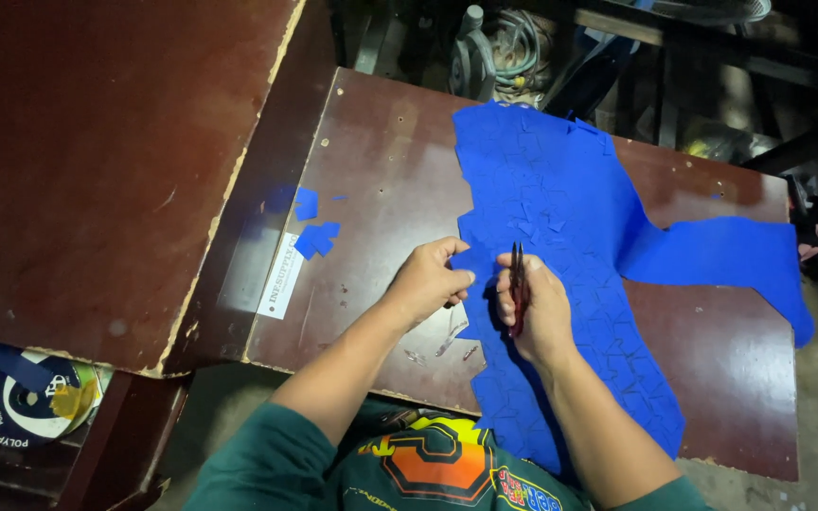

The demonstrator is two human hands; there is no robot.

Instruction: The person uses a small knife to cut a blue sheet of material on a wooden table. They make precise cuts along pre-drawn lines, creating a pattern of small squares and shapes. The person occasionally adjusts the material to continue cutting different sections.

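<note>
Blue fabric (570, 218) covers the desk (381, 170) at centre frame; left hand (425, 281) fingers pinch its edge, right hand (534, 308) fingers close around red tweezers (517, 284).

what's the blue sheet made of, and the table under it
Blue sheet: looks like cloth or thin foam-backed fabric, matte, with an embossed geometric pattern; its free end drapes limply over the table edge. The left hand pinches its edge; the right hand holds a small dark tool over it.

Table: seems to be laminated board, glossy dark red-brown, scuffed, with chipped edges showing a pale core.
</note>
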